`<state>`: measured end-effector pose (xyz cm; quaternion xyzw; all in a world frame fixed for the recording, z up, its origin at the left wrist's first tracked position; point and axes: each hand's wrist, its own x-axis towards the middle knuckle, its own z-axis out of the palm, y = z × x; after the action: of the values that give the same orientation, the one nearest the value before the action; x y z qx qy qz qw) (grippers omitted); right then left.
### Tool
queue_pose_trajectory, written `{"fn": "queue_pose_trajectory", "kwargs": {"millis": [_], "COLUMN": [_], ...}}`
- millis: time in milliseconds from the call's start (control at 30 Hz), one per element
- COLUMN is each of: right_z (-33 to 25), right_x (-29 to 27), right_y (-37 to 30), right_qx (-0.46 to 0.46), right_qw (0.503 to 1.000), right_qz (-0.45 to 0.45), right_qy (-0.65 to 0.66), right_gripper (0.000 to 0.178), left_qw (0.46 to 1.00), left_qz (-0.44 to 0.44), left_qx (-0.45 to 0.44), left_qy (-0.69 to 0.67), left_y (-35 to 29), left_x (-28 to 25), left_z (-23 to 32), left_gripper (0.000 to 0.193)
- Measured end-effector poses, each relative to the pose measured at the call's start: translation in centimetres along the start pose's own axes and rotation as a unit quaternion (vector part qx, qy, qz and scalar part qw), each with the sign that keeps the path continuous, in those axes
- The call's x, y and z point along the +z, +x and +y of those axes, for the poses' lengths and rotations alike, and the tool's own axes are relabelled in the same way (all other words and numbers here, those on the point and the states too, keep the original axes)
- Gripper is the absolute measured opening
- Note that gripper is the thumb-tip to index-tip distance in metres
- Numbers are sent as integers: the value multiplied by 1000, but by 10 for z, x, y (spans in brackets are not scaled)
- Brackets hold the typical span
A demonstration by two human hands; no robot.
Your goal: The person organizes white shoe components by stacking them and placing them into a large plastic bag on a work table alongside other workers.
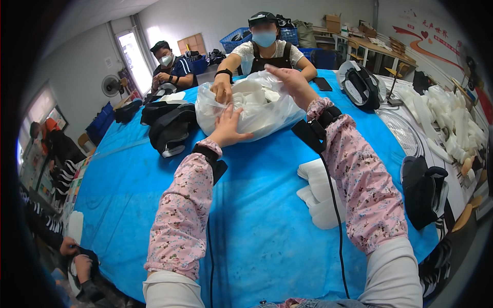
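A clear plastic bag (267, 120) full of white, insole-like pieces (251, 98) stands in the middle of the blue-covered table (257, 220). Against its near left side my left hand (228, 127) rests with the fingers spread. My right hand (292, 84) is raised at the bag's right rim, fingers stretched out and nothing visible in them. Across the table a co-worker's hand (223, 88) reaches into the bag from the far left. A small pile of white insoles (321, 195) lies beside my right forearm.
Black shoes (172, 128) lie left of the bag. More sit at the right: one shoe (362, 84) far back, another (423, 192) near the edge. A phone (322, 84) lies on the far side. White pieces (447, 113) are heaped at right. Cables hang from both my wrists.
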<state>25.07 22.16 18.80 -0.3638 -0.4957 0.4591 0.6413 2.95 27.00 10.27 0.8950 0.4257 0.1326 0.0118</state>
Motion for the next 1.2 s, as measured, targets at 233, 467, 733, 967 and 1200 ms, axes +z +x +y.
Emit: {"fn": "queue_pose_trajectory", "kwargs": {"millis": [233,467,733,967,1200], "right_z": [-3,8,3,18,23], "right_x": [-33,-46,-44,-61,-63], "right_y": [-15,-24,-27,-25,-25], "right_qx": [42,90,80,94,100], "right_qw": [993,982,988,988,985], "right_qz": [109,162,130,121,143], "right_qy": [-10,30,8,-16,1], "right_gripper": [18,16,19,22,19], "left_qw": [996,966,970,989,991], "left_qz": [83,222,199,107,91], "left_qx": [-21,-7,-30,-45,-35], "left_qy": [7,134,137,94,87], "left_y": [-7,-14,-11,-2,-3], "left_x": [-1,5,11,7,2], "left_z": [10,24,20,20,20], "left_gripper": [87,87,90,89,87]}}
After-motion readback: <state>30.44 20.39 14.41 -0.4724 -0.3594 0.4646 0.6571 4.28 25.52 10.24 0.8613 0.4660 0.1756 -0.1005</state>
